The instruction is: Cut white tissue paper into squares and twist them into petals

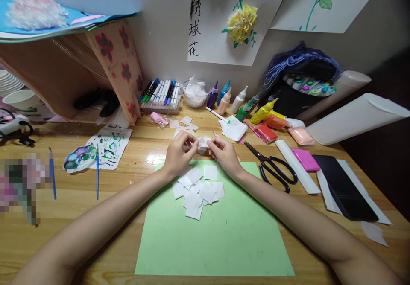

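Note:
Between my two hands is a small crumpled white tissue paper piece [203, 143], above the far edge of a green sheet of paper [218, 246]. My left hand [180, 153] pinches its left side, thumb and fingers together. From the other side, my right hand [224, 153] pinches it too. A loose pile of white paper squares [195, 193] lies on the green sheet just below my hands, with one square [210, 173] apart at its upper right. More white squares [186, 120] lie on the wood beyond my left hand.
Black scissors [272, 165] lie right of my right hand. Paint bottles [237, 101], a clear bowl of white tissue [195, 92] and a marker rack [160, 95] line the wall. Paintbrushes [97, 178] and a paint palette [80, 159] are left; a phone [347, 187] is right.

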`<control>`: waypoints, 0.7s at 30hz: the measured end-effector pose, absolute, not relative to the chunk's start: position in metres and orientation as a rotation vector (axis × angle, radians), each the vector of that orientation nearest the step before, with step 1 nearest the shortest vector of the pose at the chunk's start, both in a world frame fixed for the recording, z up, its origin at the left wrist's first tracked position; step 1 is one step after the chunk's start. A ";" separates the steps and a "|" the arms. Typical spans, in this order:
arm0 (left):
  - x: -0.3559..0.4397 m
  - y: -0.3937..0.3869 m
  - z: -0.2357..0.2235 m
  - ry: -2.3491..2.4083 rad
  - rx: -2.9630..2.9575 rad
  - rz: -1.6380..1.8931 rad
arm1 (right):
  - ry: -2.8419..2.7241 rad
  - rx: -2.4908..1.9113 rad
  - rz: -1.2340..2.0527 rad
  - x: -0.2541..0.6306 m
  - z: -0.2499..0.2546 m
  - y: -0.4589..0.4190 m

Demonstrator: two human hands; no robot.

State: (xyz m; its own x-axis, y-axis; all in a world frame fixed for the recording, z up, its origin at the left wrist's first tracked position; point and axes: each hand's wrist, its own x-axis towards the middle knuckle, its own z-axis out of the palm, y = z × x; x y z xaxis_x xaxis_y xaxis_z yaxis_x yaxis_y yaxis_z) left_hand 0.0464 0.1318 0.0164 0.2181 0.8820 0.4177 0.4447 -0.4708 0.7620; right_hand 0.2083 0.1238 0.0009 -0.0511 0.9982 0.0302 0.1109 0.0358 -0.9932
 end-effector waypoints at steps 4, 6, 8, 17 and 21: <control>0.047 0.131 0.016 1.296 2.030 1.119 | -1.351 -1.252 1.062 0.209 0.001 0.123; 0.048 0.129 0.016 1.359 2.084 1.063 | -1.402 -1.254 0.962 0.208 0.002 0.120; 0.049 0.128 0.016 1.396 2.138 1.009 | -1.481 -1.243 0.856 0.207 0.003 0.117; 0.048 0.127 0.013 1.380 2.177 0.896 | -1.629 -1.265 0.686 0.205 0.006 0.111; 0.048 0.127 0.013 1.403 2.167 0.937 | -1.540 -1.297 0.822 0.205 0.005 0.114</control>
